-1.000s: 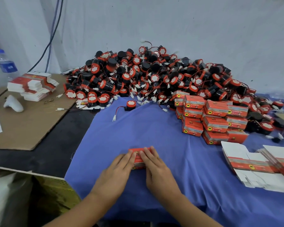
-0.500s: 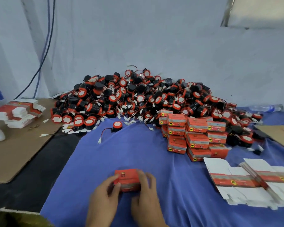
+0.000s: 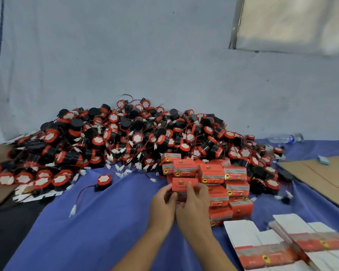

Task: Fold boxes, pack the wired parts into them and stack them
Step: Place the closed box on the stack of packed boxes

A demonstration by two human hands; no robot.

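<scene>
Box [image 3: 185, 184] is pinched at its ends by left grip [image 3: 161, 207] and right grip [image 3: 194, 206] at stack [image 3: 235, 186]; judged light, crushable card, best held by edges.

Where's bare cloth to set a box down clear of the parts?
Widest: blue cloth left of the left hand, nearer than the loose wired part. Narrow strip between box stack and cardboard, right. Crowded: parts pile behind, flat blanks lower right.
</scene>
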